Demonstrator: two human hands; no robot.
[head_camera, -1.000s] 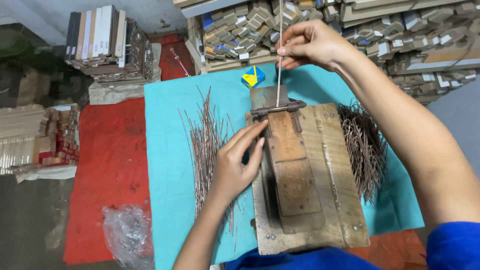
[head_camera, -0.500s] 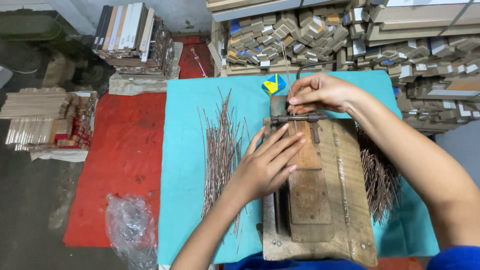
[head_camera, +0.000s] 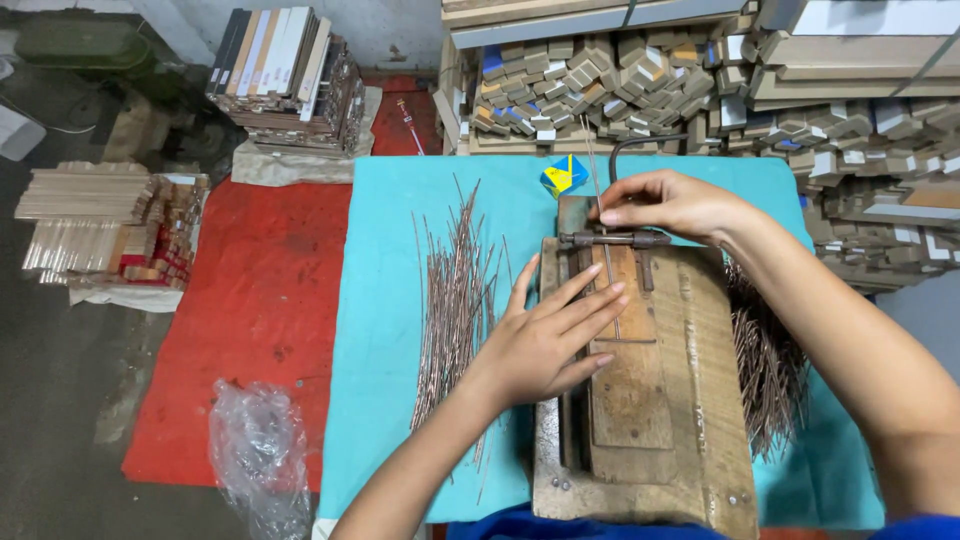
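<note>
On the teal cloth (head_camera: 400, 440) lies a wooden bending jig (head_camera: 660, 400), straight wires (head_camera: 450, 300) beside it. The left hand (head_camera: 545, 345) presses flat and open-fingered on the jig, pinning a thin wire (head_camera: 608, 270); the right hand (head_camera: 665, 205) pinches its far end at the metal crossbar (head_camera: 615, 240). Bending seems underway; the next move calls for steady downward pressure.

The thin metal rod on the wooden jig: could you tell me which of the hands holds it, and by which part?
The right hand pinches the thin metal rod near its far end, above the jig's crossbar. The left hand only presses flat on the wooden jig.
</note>
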